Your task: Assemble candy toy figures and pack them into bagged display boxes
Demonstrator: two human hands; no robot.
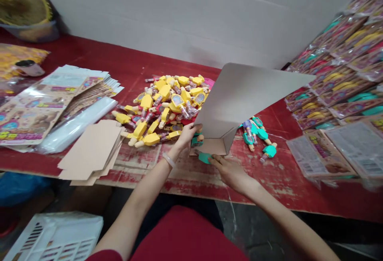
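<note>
An upright cardboard display box stands near the table's front edge, its tall back panel raised. At the box's left side, my left hand is closed round a small teal toy with a tan knob; its fingers partly hide it. My right hand pinches another teal toy at the front of the box opening. Several more teal toys with clear tubes lie to the right of the box. A heap of yellow toys of similar shape spreads to its left.
Flat cardboard blanks overhang the front edge at left, beside printed cards and a plastic-film bundle. Bagged packs are stacked high at right. A white crate stands below the table. A wall closes off the back.
</note>
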